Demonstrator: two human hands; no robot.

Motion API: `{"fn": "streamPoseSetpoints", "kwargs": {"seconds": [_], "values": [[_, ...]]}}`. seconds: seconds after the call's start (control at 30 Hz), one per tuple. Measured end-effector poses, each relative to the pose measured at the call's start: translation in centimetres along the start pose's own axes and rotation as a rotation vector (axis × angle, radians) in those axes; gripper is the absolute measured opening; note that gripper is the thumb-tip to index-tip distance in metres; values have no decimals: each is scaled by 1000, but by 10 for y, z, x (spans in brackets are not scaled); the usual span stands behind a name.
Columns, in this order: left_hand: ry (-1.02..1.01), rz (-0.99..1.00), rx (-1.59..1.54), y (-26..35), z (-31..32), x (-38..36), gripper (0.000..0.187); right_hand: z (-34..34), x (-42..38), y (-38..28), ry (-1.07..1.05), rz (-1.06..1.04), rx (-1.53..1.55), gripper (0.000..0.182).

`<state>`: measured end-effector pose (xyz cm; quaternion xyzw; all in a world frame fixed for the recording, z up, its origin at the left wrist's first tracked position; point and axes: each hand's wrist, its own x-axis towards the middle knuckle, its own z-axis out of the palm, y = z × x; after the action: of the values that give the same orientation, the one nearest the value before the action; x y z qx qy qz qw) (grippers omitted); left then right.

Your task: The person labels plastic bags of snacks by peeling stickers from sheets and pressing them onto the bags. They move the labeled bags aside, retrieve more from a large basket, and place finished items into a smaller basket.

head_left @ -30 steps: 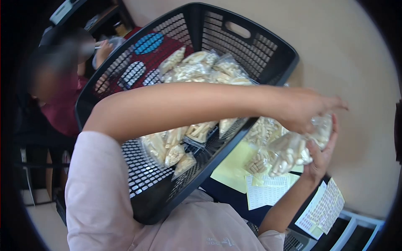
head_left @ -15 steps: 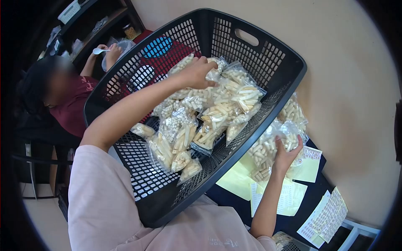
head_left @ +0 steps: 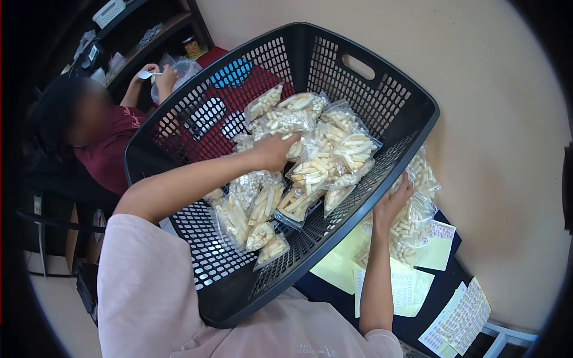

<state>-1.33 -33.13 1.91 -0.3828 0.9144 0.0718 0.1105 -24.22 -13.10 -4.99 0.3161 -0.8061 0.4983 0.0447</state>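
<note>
At far left I see a co-worker (head_left: pixel 98 128) seated by dark shelves (head_left: pixel 140 33), hands on a clear bag (head_left: pixel 179 70) with a spoon. My left hand (head_left: pixel 276 152) lies inside the black basket (head_left: pixel 382 80), fingers curled over a snack bag (head_left: pixel 280 122) in the heap; I cannot tell if it grips. The basket's left floor is bare mesh. My right hand (head_left: pixel 393 200), fingers spread, presses the packets (head_left: pixel 412 215) just outside the basket's right rim. Right of those, yellow papers (head_left: pixel 337 265) and printed label sheets (head_left: pixel 459 316) lie on the dark table (head_left: pixel 439 286); print too small to read. Beige wall behind.
</note>
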Motion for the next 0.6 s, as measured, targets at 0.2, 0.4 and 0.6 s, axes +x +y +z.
{"fn": "streamPoseSetpoints", "kwargs": {"seconds": [0.2,0.4,0.6], "values": [[-457,-66,-737,-24,-90,-33,71,-36,4,6,-5,-19,-5,39],[-42,386,-1371,-11,-152,-58,69,-112,39,-102,47,29,491,30],[-250,804,-1497,68,-196,-59,64,-99,67,-188,-428,-93,1144,30]]}}
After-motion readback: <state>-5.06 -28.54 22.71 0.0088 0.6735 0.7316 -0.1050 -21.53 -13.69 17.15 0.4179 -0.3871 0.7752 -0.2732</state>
